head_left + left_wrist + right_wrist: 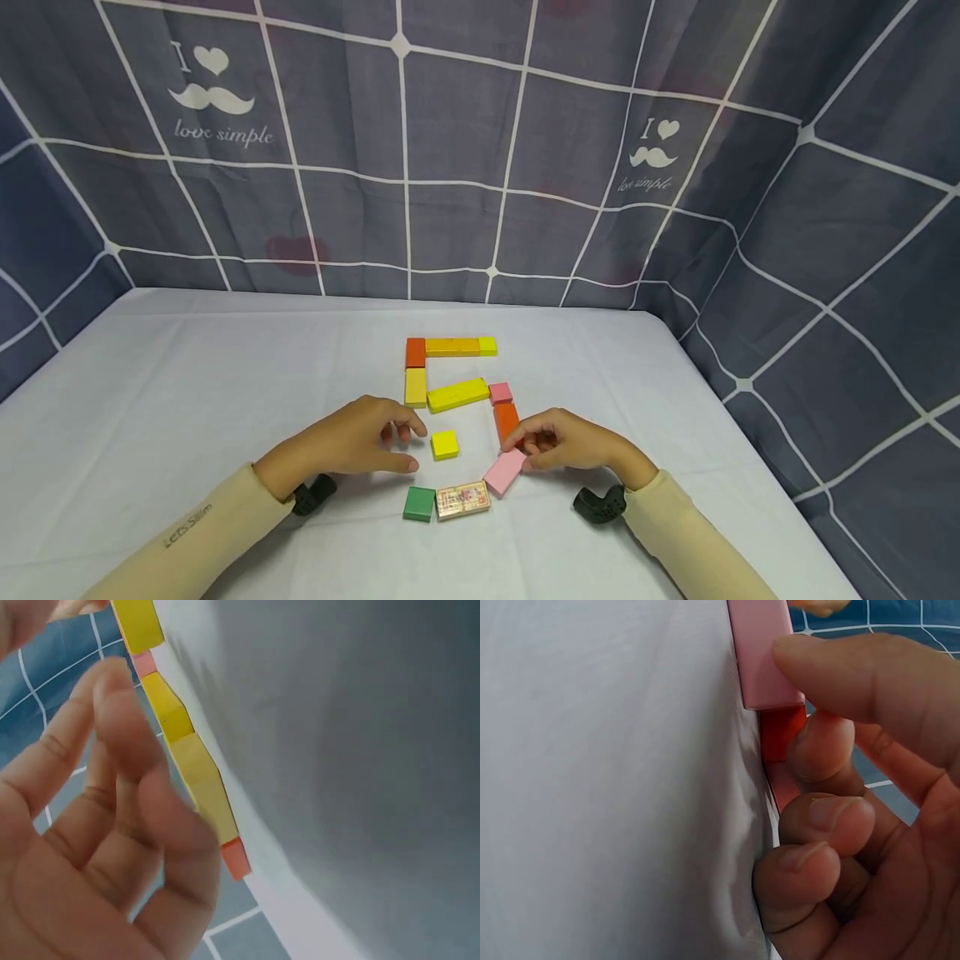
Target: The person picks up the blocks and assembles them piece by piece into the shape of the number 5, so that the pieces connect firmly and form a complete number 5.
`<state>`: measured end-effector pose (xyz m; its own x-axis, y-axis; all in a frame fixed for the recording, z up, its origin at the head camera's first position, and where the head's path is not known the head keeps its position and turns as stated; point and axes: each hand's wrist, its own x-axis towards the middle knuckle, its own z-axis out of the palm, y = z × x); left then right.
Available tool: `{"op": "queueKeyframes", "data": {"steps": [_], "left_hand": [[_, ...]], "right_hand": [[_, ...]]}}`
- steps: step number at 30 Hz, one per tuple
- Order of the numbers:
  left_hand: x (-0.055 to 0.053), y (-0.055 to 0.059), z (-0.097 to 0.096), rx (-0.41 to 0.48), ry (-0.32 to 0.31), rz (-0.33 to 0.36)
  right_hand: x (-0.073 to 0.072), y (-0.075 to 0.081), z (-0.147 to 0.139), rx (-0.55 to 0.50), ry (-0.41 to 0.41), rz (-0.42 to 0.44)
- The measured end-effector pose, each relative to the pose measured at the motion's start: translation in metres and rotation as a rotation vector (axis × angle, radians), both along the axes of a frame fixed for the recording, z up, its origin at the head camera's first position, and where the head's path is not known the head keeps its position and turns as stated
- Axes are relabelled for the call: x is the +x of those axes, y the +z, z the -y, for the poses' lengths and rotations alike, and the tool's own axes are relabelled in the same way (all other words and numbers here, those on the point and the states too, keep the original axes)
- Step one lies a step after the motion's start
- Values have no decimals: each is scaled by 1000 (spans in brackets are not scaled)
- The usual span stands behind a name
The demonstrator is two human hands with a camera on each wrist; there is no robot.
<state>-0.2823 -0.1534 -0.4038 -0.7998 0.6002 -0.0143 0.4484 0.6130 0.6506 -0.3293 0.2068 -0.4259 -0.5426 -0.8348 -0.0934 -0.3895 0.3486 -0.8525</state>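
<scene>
My left hand (367, 437) hovers just left of a small yellow block (445, 445), with its fingers loosely bent and nothing between them. On the right, my right hand (566, 440) holds a pink block (505, 472) at its upper right end. In the right wrist view the thumb lies against this pink block (765, 656), and the index finger curls close to an orange-red block (781, 733). That orange-red block (506, 423) stretches up to a small pink block (500, 393). Below, a patterned block (462, 500) touches the held pink block's lower end, beside a green block (418, 504).
Farther back, a long yellow block (457, 395) slants beside a pale yellow block (416, 388). Above them, an orange-red block (416, 352), a golden-yellow block (452, 347) and a small yellow-green block (487, 346) form a corner. White cloth (225, 358) covers the table; a dark checked curtain (457, 225) hangs behind.
</scene>
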Motion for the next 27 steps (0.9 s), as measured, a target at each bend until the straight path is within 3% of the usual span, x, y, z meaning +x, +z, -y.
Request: {"op": "queueKeyframes", "data": {"steps": [5, 8, 15, 27], "left_hand": [[-7, 4, -14, -114, 112, -29], [-10, 4, -20, -149, 133, -44], [-17, -1, -28, -178, 107, -62], [-18, -1, -33, -233, 93, -79]], "right_hand": [[0, -1, 0, -5, 3, 1], [0, -1, -1, -1, -1, 2], [0, -2, -1, -3, 2, -1], [-1, -2, -1, -14, 8, -5]]}}
